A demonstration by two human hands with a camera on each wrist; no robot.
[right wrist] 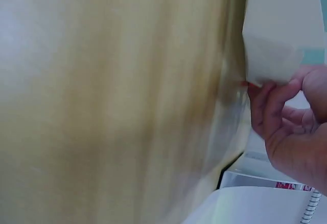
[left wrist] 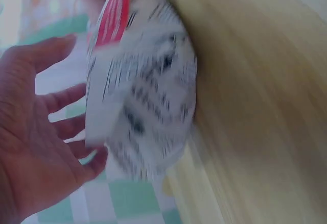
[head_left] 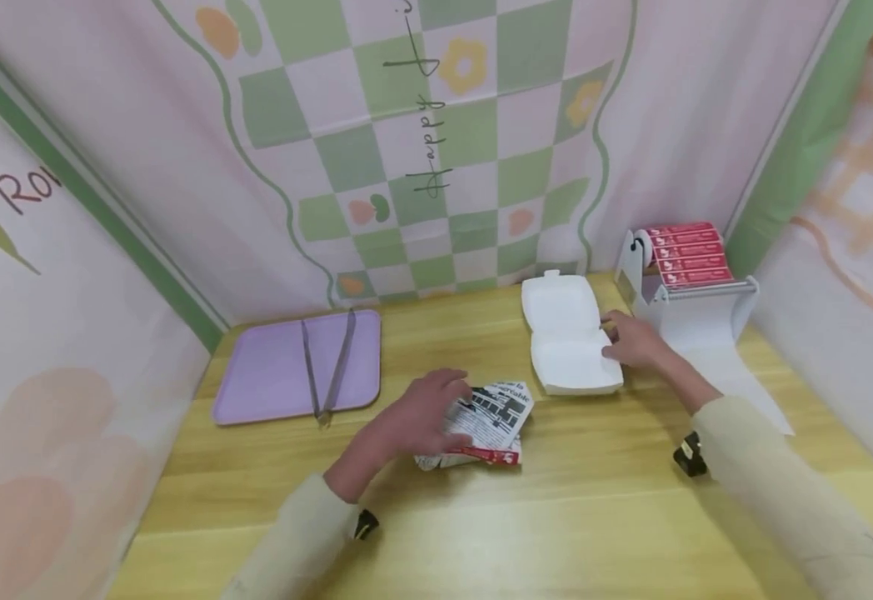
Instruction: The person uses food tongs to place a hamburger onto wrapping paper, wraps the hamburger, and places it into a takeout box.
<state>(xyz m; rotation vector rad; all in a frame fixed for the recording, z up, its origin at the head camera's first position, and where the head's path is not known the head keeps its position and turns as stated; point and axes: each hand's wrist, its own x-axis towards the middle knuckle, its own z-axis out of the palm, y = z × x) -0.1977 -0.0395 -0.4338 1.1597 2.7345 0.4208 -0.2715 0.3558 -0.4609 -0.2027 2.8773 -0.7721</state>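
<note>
A newspaper-print wrapped package with a red and white label strip lies mid-table. My left hand is over its left side; in the left wrist view the fingers are spread and loosely bent beside the paper, and contact is unclear. To the right sits a white clamshell takeaway box, its lid laid back. My right hand pinches the box's right edge; in the right wrist view thumb and fingers meet at its rim.
A purple tray with metal tongs across it stands at the left. Behind my right hand is a white label dispenser with a red label roll; a white strip trails over the table. A patterned curtain hangs behind.
</note>
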